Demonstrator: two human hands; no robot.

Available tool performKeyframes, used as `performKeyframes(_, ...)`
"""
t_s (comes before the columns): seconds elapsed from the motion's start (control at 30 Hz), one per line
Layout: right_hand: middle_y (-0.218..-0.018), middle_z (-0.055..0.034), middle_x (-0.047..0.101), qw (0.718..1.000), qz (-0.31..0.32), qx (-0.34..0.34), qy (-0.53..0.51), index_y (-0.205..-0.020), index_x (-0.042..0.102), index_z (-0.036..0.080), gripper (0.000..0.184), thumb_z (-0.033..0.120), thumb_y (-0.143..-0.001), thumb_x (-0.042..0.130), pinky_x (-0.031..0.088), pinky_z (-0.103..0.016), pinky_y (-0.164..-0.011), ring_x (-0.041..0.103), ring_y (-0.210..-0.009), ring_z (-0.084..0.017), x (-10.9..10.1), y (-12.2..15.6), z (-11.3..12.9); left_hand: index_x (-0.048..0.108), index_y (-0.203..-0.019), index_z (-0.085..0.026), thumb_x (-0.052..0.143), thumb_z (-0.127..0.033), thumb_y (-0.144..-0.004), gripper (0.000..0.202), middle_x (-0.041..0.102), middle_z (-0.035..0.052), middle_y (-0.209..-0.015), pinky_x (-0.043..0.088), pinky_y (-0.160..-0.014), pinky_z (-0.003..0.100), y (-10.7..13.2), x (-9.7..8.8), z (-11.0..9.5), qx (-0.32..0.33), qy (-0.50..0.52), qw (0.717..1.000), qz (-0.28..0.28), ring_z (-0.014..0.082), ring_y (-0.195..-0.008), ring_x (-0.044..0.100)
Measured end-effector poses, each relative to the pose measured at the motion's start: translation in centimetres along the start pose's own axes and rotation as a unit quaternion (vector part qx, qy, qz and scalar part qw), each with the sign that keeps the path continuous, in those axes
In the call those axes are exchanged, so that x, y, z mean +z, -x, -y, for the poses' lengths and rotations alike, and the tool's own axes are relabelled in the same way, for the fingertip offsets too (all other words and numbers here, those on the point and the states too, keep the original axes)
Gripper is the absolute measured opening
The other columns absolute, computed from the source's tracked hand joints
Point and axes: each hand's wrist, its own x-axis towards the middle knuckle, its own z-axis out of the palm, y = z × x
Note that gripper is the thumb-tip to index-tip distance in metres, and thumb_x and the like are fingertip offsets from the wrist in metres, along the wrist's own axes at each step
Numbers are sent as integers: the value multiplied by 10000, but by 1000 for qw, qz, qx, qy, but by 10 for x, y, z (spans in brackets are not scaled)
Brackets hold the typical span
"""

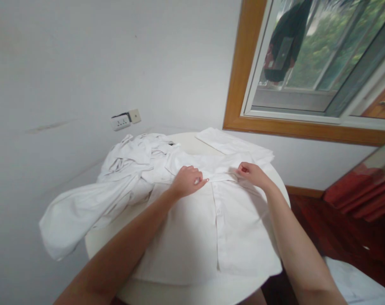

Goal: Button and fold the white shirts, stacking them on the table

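White shirt (pixel 230 228): left hand (pixel 187 181), right hand (pixel 251 173) pinch collar (pixel 222 176); right fingers mostly hidden.

Shirt (pixel 211 228) on table (pixel 167 294), heap (pixel 131 165) left, folded stack (pixel 233 144) behind

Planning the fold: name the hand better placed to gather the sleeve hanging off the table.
Left, probably: the left hand lies nearer the sleeve; the right hand pinches the collar farther off.

Crumpled white garments (pixel 128 165), folded stack (pixel 233 144), wall socket (pixel 120 122), wood-framed window (pixel 306 63) beyond round table (pixel 179 294).
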Motion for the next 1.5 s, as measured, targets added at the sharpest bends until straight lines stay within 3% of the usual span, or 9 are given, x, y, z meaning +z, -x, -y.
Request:
performKeyframes(0.07, -776, -41, 650, 996, -80, -18, 22, -797, 603, 184, 316, 407, -913, 412, 416, -280, -732, 570, -757, -171, 9, -6, 9, 665, -892, -208, 369, -372, -959, 345, 672, 62, -911, 400, -879, 357, -5, 5, -7, 10, 30, 998, -51, 193, -939, 571)
performKeyframes(0.13, -936, -74, 673, 992, -101, -56, 59, -913, 633, 178, 286, 334, -929, 394, 402, -306, -872, 576, -922, -188, 26, -11, 20, 617, -1159, -221, 343, -290, -966, 342, 636, 71, -1178, 376, -981, 367, -8, 16, -12, 17, 35, 997, -67, 196, -1117, 526)
performKeyframes(0.27, -1407, -82, 492, 989, -24, -31, 141, -1333, 501, 243, 415, 356, -968, 339, 273, -439, -1070, 380, -1318, -236, 60, -12, 27, 449, -1385, -290, 377, -324, -959, 433, 456, 40, -1456, 264, -1112, 479, -5, 40, -7, 6, -2, 1000, 10, 244, -1353, 365)
performKeyframes(0.4, -1566, -65, 245, 986, 47, 27, 159, -1476, 318, 267, 610, 582, -961, 230, 154, -549, -1124, 180, -1440, -266, 68, -7, 11, 406, -1415, -320, 348, -371, -972, 450, 400, 41, -1498, 234, -1131, 513, 3, 49, 4, -9, -18, 998, 51, 241, -1383, 342)
performKeyframes(0.67, -1555, -52, 269, 984, 31, -10, 176, -1469, 344, 251, 550, 479, -996, 180, 201, -512, -1139, 226, -1434, -226, 61, 0, -6, 396, -1420, -321, 326, -351, -977, 449, 380, 36, -1510, 237, -1138, 492, 10, 48, 19, -30, -25, 998, 55, 228, -1391, 333)
performKeyframes(0.83, -1545, -62, 291, 983, 22, -11, 183, -1456, 369, 244, 516, 426, -1002, 204, 212, -507, -1133, 247, -1427, -223, 62, 3, -3, 423, -1410, -235, 313, -324, -975, 457, 397, 94, -1494, 276, -1125, 478, 15, 48, 37, -72, -20, 996, 54, 240, -1379, 354)
performKeyframes(1.0, -1499, -60, 391, 986, 1, -29, 166, -1409, 431, 261, 457, 363, -997, 263, 239, -492, -1115, 304, -1399, -212, 60, 5, -4, 462, -1364, -234, 374, -326, -952, 432, 453, 93, -1452, 321, -1111, 435, 14, 42, 43, -52, 29, 998, 31, 208, -1334, 412)
performKeyframes(1.27, -1179, -78, 626, 989, -57, -123, 58, -1139, 609, 199, 289, 254, -912, 440, 399, -319, -983, 557, -1094, -174, 50, 6, -7, 634, -1008, -225, 549, -326, -857, 201, 569, 89, -1206, 386, -1027, 414, 14, 16, 47, 4, 54, 998, -25, 230, -1169, 494)
performKeyframes(1.5, -1003, -74, 632, 991, -74, -97, 53, -978, 624, 186, 209, 333, -899, 499, 411, -304, -914, 559, -981, -192, 50, 4, -10, 620, -873, -203, 573, -411, -851, 215, 584, 63, -1010, 408, -946, 368, 14, 15, 51, 24, 54, 998, -7, 209, -991, 522)
